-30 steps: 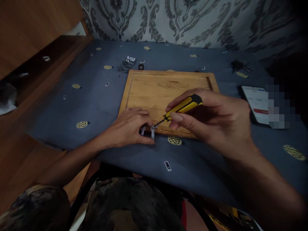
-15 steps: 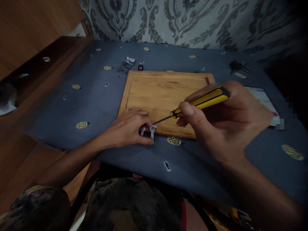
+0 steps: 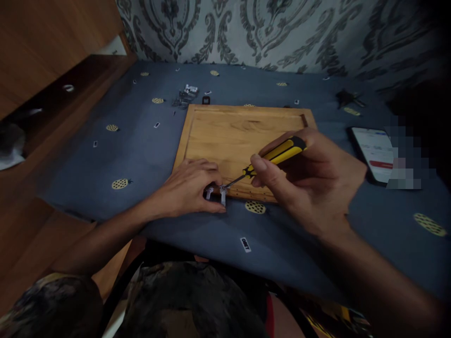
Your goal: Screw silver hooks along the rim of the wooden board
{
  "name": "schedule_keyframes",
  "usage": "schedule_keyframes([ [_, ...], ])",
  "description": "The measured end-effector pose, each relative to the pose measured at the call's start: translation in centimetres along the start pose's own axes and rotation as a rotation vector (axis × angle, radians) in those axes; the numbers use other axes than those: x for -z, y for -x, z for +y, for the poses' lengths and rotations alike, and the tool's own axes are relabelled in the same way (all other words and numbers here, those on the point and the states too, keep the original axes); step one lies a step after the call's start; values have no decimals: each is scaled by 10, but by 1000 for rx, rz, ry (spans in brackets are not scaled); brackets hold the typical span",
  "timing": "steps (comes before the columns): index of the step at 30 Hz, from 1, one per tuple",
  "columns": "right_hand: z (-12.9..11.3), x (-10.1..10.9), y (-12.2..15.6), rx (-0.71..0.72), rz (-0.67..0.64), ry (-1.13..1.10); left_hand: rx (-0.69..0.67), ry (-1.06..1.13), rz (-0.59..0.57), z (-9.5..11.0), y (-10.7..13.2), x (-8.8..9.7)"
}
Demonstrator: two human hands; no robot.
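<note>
A wooden panel (image 3: 239,136) with a raised frame lies flat on the blue patterned cloth (image 3: 141,150). At its near edge my left hand (image 3: 188,188) is closed around a small metal bracket (image 3: 221,193), pressing it against the wood. My right hand (image 3: 310,180) grips a yellow-and-black screwdriver (image 3: 275,156). Its thin shaft slants down to the left, and the tip rests at the bracket beside my left fingertips. A row of small holes runs along the panel's near edge.
A heap of metal hardware (image 3: 185,95) lies beyond the panel's far left corner. A phone (image 3: 373,152) with a lit screen lies to the right. A dark object (image 3: 347,97) sits at the far right. Wooden furniture (image 3: 42,70) borders the left, patterned wallpaper the back.
My right hand drew the screwdriver back to the right, lifting the tip off the bracket, then brought it in again so the tip meets the bracket. My left hand stayed put.
</note>
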State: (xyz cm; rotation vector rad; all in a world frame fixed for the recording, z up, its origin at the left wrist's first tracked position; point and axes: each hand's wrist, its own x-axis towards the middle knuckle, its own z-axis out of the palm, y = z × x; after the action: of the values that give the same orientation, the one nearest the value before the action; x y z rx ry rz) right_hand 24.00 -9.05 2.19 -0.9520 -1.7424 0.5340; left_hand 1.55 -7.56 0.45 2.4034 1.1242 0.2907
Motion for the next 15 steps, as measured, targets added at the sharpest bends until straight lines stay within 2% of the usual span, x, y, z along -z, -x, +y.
schedule_keyframes([
  [6,0,-1,-3,12,-16,-29,-20,14,19,-3,1,-2],
  [15,2,7,-7,34,-120,-59,-15,-7,7,-1,0,0],
])
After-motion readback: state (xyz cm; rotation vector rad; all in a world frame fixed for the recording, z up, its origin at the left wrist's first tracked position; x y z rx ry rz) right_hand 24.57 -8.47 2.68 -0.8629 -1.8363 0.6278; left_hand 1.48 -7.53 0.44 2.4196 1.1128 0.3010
